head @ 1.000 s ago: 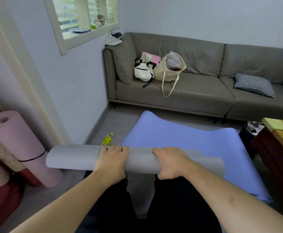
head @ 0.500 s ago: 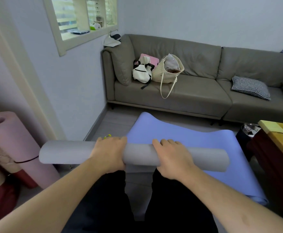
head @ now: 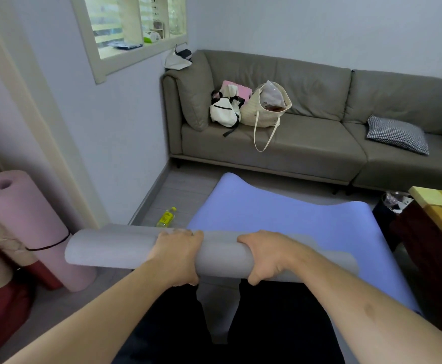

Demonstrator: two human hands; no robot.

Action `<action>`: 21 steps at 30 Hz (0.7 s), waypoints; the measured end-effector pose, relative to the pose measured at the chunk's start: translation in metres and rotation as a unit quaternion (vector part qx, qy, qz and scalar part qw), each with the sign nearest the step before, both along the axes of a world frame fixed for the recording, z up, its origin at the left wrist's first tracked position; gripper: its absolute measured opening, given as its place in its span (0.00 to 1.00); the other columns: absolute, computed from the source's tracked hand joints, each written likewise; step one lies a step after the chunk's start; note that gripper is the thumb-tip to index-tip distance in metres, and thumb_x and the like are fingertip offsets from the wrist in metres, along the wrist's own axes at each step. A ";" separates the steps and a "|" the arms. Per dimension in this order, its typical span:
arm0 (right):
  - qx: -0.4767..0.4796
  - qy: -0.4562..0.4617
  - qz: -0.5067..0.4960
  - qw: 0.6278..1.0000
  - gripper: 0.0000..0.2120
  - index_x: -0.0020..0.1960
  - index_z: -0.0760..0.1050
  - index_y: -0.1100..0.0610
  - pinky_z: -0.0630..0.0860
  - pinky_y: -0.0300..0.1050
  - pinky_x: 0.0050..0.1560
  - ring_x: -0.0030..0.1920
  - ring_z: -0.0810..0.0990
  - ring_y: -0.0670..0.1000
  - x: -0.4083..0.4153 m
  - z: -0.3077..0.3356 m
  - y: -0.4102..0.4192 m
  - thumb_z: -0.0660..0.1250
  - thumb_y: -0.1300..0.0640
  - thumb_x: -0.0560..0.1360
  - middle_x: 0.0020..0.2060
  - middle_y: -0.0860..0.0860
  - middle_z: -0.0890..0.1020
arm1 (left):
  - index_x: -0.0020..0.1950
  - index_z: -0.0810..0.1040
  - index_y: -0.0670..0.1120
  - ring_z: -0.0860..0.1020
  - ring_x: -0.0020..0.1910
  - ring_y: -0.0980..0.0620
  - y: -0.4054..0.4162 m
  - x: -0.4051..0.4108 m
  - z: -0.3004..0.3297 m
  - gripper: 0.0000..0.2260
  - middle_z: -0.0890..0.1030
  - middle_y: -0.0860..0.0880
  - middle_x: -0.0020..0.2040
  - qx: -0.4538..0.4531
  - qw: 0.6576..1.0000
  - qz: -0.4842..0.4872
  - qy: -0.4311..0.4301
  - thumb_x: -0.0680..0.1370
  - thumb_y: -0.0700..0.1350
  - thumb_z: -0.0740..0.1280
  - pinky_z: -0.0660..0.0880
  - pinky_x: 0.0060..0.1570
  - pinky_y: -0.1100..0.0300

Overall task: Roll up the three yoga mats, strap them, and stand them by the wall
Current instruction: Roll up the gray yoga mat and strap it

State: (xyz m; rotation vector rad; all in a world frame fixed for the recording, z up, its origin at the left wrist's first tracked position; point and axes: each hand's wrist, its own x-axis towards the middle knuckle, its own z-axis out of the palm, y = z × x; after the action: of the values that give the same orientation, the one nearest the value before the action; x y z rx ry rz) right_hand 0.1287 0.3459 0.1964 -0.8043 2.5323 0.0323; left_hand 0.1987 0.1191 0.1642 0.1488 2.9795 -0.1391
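A grey yoga mat (head: 115,248), rolled into a long tube, lies crosswise in front of me above my legs. My left hand (head: 176,256) grips the roll near its middle, fingers curled over the top. My right hand (head: 263,254) grips it just to the right, fingers wrapped around it. A loose grey flap shows past the right hand. Beneath lies a blue-purple yoga mat (head: 280,214), spread flat on the floor toward the sofa. A pink yoga mat (head: 23,222), rolled and bound by a black strap, stands leaning at the left by the wall.
A grey sofa (head: 306,151) with bags and a checked cushion (head: 397,134) fills the back. A yellow bottle (head: 166,218) lies on the floor near the wall. A dark wooden table (head: 440,232) and a black bin (head: 393,206) stand at the right.
Both hands turned the grey roll and shifted their grip on it; the roll's left end moved a little to the right and the yellow bottle came back into sight behind it.
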 end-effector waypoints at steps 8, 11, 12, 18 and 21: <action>-0.018 0.202 0.022 0.979 0.38 0.68 0.65 0.48 0.75 0.55 0.55 0.59 0.77 0.58 0.027 -0.028 0.007 0.78 0.38 0.66 0.59 0.50 0.75 | 0.54 0.73 0.54 0.82 0.51 0.45 -0.004 -0.018 0.018 0.26 0.82 0.51 0.50 0.048 0.995 0.028 -0.082 0.61 0.59 0.78 0.79 0.46 0.54; -0.005 0.239 0.022 0.971 0.35 0.68 0.64 0.50 0.73 0.54 0.53 0.57 0.78 0.58 0.034 -0.041 0.007 0.77 0.44 0.68 0.58 0.51 0.76 | 0.53 0.69 0.54 0.82 0.53 0.45 0.000 -0.018 0.017 0.26 0.81 0.52 0.50 0.034 0.996 0.023 -0.076 0.62 0.59 0.78 0.75 0.45 0.54; -0.006 0.236 0.017 0.971 0.32 0.66 0.64 0.50 0.71 0.53 0.49 0.55 0.78 0.58 0.031 -0.041 0.007 0.75 0.48 0.68 0.56 0.51 0.76 | 0.54 0.69 0.54 0.82 0.54 0.45 0.002 -0.015 0.013 0.27 0.80 0.52 0.50 0.029 0.998 0.022 -0.060 0.63 0.59 0.77 0.74 0.46 0.53; -0.022 0.151 -0.005 0.988 0.27 0.57 0.65 0.48 0.76 0.51 0.43 0.49 0.81 0.58 0.012 -0.028 0.006 0.73 0.50 0.63 0.49 0.49 0.77 | 0.65 0.67 0.52 0.75 0.64 0.45 0.004 0.000 -0.012 0.28 0.76 0.51 0.62 -0.014 0.998 -0.002 0.069 0.69 0.59 0.70 0.68 0.58 0.49; -0.031 0.149 -0.008 0.988 0.27 0.58 0.66 0.48 0.75 0.50 0.44 0.50 0.81 0.58 0.010 -0.026 0.003 0.73 0.50 0.63 0.49 0.49 0.78 | 0.60 0.68 0.53 0.78 0.60 0.46 0.003 -0.004 -0.009 0.26 0.78 0.52 0.59 0.007 0.998 0.003 0.062 0.67 0.60 0.71 0.69 0.57 0.49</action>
State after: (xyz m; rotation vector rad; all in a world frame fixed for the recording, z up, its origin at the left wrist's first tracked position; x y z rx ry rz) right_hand 0.1389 0.3494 0.1707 -0.8584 2.8333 0.0744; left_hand 0.1944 0.1225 0.1555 0.1363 3.1051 -0.1322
